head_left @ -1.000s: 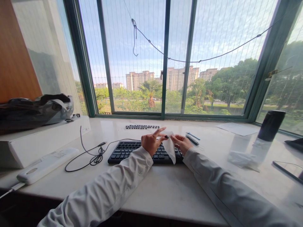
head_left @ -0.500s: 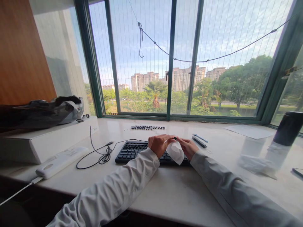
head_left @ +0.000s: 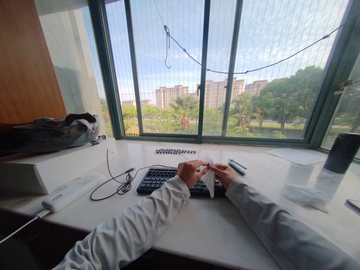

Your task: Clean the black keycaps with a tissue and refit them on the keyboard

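Both hands meet above a black keyboard (head_left: 163,179) on a pale stone sill. My left hand (head_left: 191,172) pinches the top of a white wipe (head_left: 209,178) that hangs down between the hands. My right hand (head_left: 225,174) pinches a small dark piece (head_left: 207,165), probably a keycap, against the wipe's top edge. A row of loose black keycaps (head_left: 176,151) lies behind the keyboard, near the window.
The keyboard's black cable (head_left: 120,185) coils to the left. A white power strip (head_left: 70,191) and a white box (head_left: 53,165) with a dark bag on top sit at the left. Two pens (head_left: 236,167), a sheet of paper (head_left: 298,155) and a black-capped bottle (head_left: 334,165) lie at the right.
The wipe was bunched into a rounded wad between the hands half a second ago; now it hangs flat and the fingertips pinch at its top. The camera view has shifted slightly left.
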The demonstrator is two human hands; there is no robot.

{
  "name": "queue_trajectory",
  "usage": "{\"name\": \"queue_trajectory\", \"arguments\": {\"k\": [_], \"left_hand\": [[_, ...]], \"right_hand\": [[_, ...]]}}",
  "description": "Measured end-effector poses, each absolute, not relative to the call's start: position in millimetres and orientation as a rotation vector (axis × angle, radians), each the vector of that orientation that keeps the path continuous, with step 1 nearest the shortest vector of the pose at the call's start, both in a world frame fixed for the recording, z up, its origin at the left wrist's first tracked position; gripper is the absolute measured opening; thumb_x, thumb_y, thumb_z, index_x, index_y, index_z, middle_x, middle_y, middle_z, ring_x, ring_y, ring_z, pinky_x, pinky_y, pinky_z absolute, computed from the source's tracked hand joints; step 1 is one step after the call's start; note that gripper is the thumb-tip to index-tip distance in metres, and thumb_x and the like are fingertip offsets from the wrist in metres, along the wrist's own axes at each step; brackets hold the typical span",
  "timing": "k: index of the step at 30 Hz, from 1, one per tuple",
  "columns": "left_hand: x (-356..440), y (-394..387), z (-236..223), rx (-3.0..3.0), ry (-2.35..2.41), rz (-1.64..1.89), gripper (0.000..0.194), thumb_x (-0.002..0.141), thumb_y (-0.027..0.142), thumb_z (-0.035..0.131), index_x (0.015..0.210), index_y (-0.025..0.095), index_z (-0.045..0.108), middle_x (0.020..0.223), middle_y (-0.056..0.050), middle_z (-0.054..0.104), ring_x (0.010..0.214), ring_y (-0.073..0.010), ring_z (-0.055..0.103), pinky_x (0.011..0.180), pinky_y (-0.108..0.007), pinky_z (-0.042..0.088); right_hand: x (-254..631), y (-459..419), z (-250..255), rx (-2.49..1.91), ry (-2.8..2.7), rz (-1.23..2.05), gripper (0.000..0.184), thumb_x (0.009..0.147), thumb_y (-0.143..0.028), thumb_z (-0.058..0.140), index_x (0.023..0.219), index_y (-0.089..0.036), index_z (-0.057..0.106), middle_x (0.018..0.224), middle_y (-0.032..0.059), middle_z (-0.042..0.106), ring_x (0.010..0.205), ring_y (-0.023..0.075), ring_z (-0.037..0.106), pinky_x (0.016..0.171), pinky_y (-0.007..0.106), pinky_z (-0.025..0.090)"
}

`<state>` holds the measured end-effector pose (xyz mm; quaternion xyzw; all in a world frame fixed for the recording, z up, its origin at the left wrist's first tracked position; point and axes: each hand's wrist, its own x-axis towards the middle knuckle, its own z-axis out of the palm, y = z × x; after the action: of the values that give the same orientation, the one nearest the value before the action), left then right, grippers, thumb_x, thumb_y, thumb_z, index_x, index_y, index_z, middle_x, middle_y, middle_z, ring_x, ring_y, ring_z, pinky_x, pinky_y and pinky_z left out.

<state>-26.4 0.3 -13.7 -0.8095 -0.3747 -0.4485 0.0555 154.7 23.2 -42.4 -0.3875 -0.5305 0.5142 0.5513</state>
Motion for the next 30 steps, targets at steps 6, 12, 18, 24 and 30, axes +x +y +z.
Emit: {"name": "queue_trajectory", "arguments": {"k": [6,12,18,24,30], "left_hand": [[-25,-1,-14,-2.432,-1.201,-1.310,0.021,0.082,0.038,0.062,0.101,0.033,0.070,0.099,0.006,0.073,0.090,-0.0152,0.069,0.075,-0.024,0.050],[-25,-3,-11,-2.387,-1.302,-1.280,0.024,0.082,0.039,0.062,0.103,0.031,0.069,0.096,0.003,0.074,0.087,-0.0162,0.069,0.072,-0.024,0.049],[-25,-1,-14,-2.407,-1.219,-1.306,0.022,0.082,0.039,0.062,0.101,0.033,0.070,0.098,0.006,0.074,0.089,-0.0145,0.069,0.073,-0.022,0.049],[-27,5,-21,-2.416,-1.140,-1.320,0.021,0.085,0.035,0.060,0.104,0.033,0.070,0.102,0.005,0.073,0.093,-0.0131,0.068,0.075,-0.021,0.050],[-27,4,-19,-2.463,-1.104,-1.337,0.019,0.086,0.039,0.058,0.099,0.036,0.072,0.101,0.007,0.073,0.090,-0.0118,0.069,0.071,-0.019,0.049]], "right_hand": [[150,19,-39,-0.903,-1.135,1.236,0.033,0.046,-0.042,0.086,0.061,-0.019,0.068,0.067,0.0022,0.069,0.062,0.0155,0.060,0.062,0.028,0.045],[145,17,-36,-0.909,-1.143,1.219,0.045,0.048,-0.054,0.083,0.076,-0.020,0.074,0.076,0.0062,0.072,0.074,0.0222,0.065,0.069,0.034,0.049],[145,13,-33,-0.916,-1.144,1.234,0.042,0.048,-0.050,0.084,0.076,-0.020,0.074,0.074,0.0037,0.071,0.076,0.0196,0.064,0.072,0.031,0.047],[146,16,-38,-0.912,-1.202,1.264,0.040,0.049,-0.048,0.084,0.074,-0.018,0.074,0.073,0.0026,0.069,0.070,0.0160,0.060,0.069,0.029,0.045],[152,23,-44,-0.894,-1.283,1.199,0.040,0.047,-0.049,0.084,0.069,-0.018,0.073,0.067,0.0013,0.067,0.065,0.0146,0.057,0.066,0.029,0.042]]}}
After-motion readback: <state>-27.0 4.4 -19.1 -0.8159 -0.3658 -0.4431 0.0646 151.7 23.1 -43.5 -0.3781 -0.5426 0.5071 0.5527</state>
